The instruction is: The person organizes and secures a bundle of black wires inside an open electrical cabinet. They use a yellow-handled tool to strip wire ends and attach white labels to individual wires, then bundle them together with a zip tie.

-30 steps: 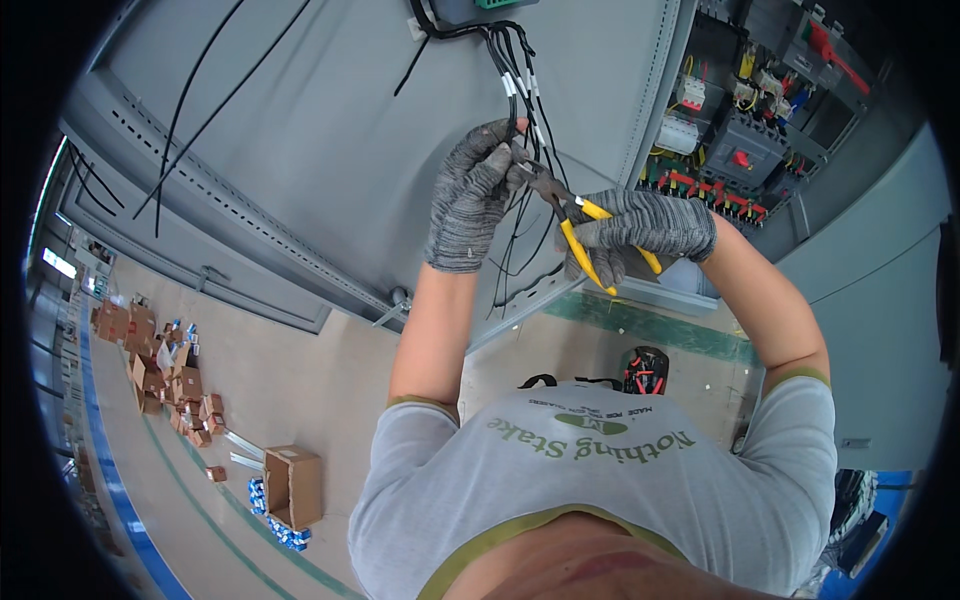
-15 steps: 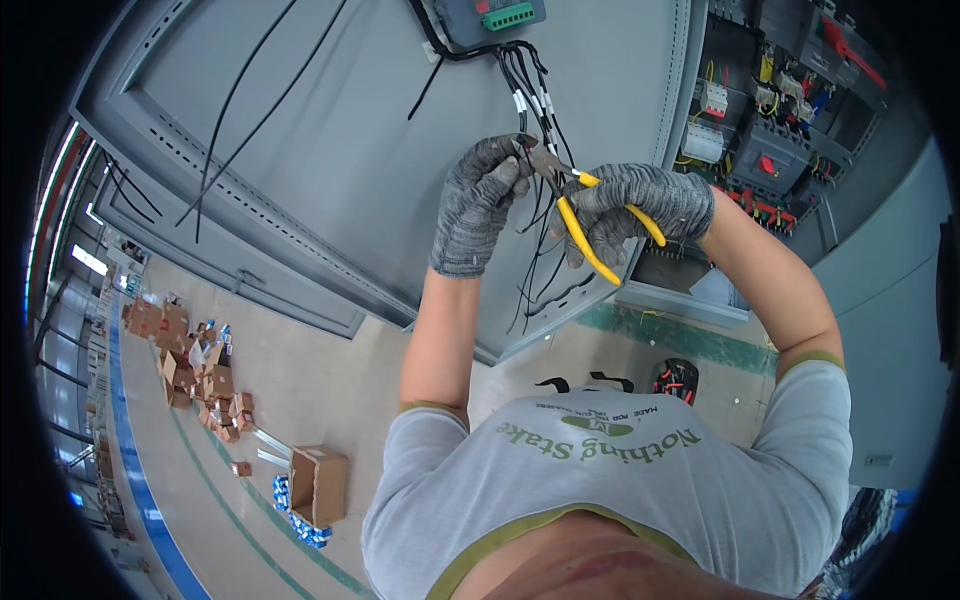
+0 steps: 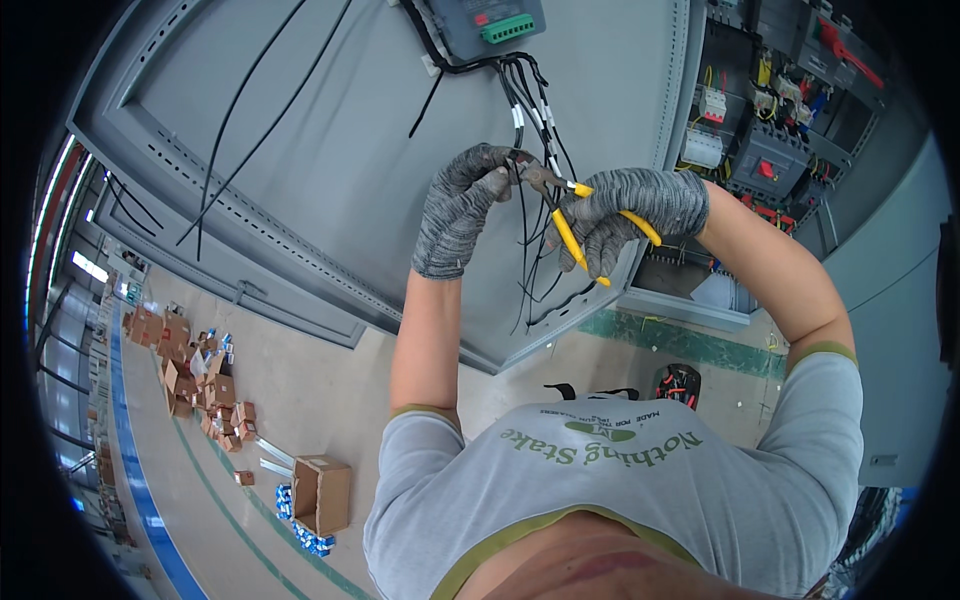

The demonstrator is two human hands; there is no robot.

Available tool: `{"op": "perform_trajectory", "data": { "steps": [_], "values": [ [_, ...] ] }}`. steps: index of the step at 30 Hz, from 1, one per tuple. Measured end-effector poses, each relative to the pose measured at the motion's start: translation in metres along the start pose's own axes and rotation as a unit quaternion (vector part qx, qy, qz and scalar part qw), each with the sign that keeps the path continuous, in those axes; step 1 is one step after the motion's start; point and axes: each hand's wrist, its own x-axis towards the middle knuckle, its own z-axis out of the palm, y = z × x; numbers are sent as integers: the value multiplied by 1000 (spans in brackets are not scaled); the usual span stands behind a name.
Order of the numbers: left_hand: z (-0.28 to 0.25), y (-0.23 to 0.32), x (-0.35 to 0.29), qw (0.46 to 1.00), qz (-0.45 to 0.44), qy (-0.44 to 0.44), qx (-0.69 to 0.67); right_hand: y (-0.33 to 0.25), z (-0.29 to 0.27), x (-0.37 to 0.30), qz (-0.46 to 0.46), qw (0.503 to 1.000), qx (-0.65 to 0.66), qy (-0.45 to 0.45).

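My left hand, in a grey knitted glove, pinches the end of a thin black wire just beside the tool's jaws. My right hand, gloved alike, grips a pair of pliers with yellow handles, their metal jaws pointing left at the left fingertips. The handles stand apart, and the exact bite of the jaws is too small to tell. Above both hands, a bundle of black wires with white marker sleeves hangs down from a grey module with a green terminal block.
The grey metal door panel lies behind the hands, with loose black cables at its left. At right an open cabinet holds breakers and wiring. Cardboard boxes stand on the floor at lower left. A dark tool bag sits below the cabinet.
My left hand has shifted slightly left and down, with the plier jaws staying beside its fingertips. The right fingers now lie closer around the lower yellow handle. The view has shifted a little.
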Motion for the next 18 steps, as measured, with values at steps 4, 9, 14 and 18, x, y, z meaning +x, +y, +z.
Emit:
{"op": "perform_trajectory", "data": {
  "steps": [4,9,14,18],
  "values": [
    [4,0,-1,1000,2,15,-22,0,2,1,2,999,-24,27],
    [-1,-2,1,1000,0,-11,-16,-2,9,2,-3,998,-47,43],
    [0,-1,0,1000,-2,-10,2,-2,4,4,-6,1000,-2,20],
    [-1,-3,2,1000,8,-12,-4,-1,5,5,-39,996,-52,66]
  ]
}}
